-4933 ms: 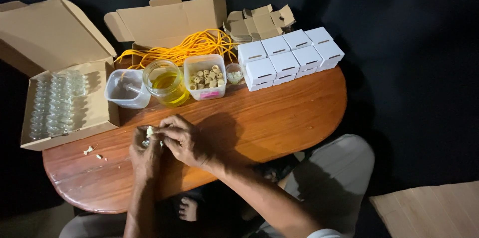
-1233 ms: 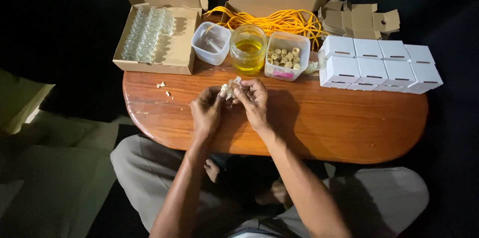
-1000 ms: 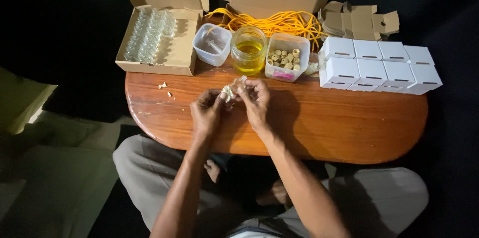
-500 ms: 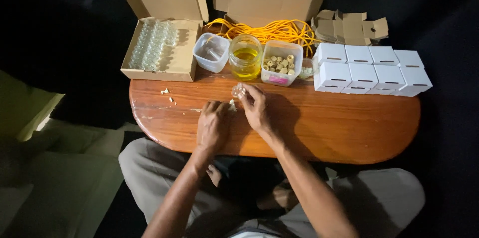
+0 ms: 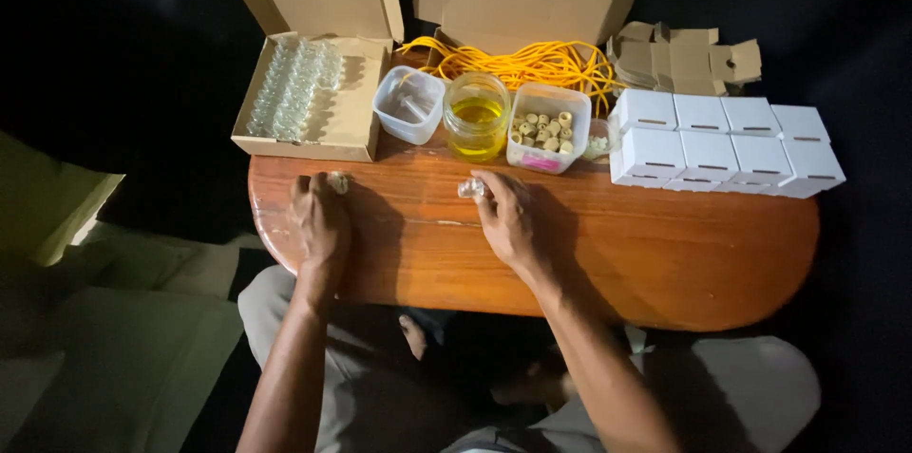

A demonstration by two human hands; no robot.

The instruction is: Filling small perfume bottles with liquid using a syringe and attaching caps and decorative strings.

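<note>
1. On the wooden table (image 5: 608,254), the 2 hands have parted: half a second ago they worked together at 1 small item near the middle; now they rest well apart.
2. Right hand (image 5: 508,220) pinches a small clear vial (image 5: 469,189) at its fingertips, just in front of the jar of yellow liquid (image 5: 477,116) and the tub of caps (image 5: 546,128).
3. Left hand (image 5: 321,216) lies palm down, fingers together, its tips touching a small pale scrap (image 5: 338,183) near the table edge, just below the open carton of vials (image 5: 313,102).
4. My reading: the 2-handed step on this vial looks finished, and each hand now attends to its own piece.
</note>
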